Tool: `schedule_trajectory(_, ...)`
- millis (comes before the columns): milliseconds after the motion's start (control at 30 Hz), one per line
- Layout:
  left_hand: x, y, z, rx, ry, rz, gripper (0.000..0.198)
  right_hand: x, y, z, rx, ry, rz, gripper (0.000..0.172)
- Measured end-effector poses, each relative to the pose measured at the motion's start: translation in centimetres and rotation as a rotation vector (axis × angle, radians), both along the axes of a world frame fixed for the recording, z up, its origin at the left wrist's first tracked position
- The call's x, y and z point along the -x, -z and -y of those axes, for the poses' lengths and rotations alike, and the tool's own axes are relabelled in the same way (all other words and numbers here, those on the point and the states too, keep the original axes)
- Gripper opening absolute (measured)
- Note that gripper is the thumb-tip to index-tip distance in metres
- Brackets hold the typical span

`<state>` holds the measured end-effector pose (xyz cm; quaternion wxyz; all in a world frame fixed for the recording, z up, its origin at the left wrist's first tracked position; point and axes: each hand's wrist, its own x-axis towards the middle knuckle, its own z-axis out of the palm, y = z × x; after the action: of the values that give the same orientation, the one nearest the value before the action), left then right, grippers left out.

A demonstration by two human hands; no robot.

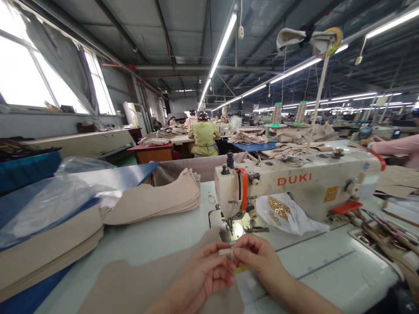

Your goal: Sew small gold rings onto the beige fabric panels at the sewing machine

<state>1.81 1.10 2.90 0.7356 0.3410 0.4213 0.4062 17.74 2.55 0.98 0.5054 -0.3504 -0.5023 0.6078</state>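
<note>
In front of the sewing machine (pixel 314 185), my two hands meet at the fingertips. A small pale strip (pixel 224 251) is pinched in my left hand (pixel 207 270). Thumb and forefinger of my right hand (pixel 258 257) close on a small gold metal piece (pixel 232 250) at the strip's end; its exact kind is too small to make out. Below my hands, a beige cut panel (pixel 144 279) lies flat on the pale table, partly covered by my left hand and forearm. The machine's lit needle area (pixel 234 229) is just beyond my fingertips.
Gold metal pieces (pixel 278 207) lie on a white bag (pixel 294 220) against the machine. Stacked beige panels (pixel 160 198) sit at left, beside clear plastic (pixel 62 196). Scissors and straps (pixel 389 235) crowd the right. A co-worker (pixel 204 133) sits ahead; a pink sleeve (pixel 399 148) shows at right.
</note>
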Motion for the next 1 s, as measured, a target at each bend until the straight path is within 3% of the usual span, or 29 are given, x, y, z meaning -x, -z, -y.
schedule_trajectory(333, -0.1, -0.8, 0.5, -0.063, 0.070, -0.063, 0.030, -0.1, -0.3, 0.4, -0.023, -0.094, 0.064, 0.034)
schedule_trajectory(567, -0.1, -0.9, 0.1, -0.235, 0.096, -0.315, 0.015, -0.4, 0.0, 0.5, -0.020, -0.105, 0.092, 0.032)
schedule_trajectory(767, -0.1, -0.3, 0.4, -0.592, 0.000, -0.641, 0.004, -0.4, -0.5, 1.7, -0.257, -0.030, 0.259, 0.015)
schedule_trajectory(1000, -0.1, -0.3, 0.7, -0.775, -0.024, -0.777, 0.011, -0.7, 0.6, 1.3, -0.437, -0.037, 0.346, 0.017)
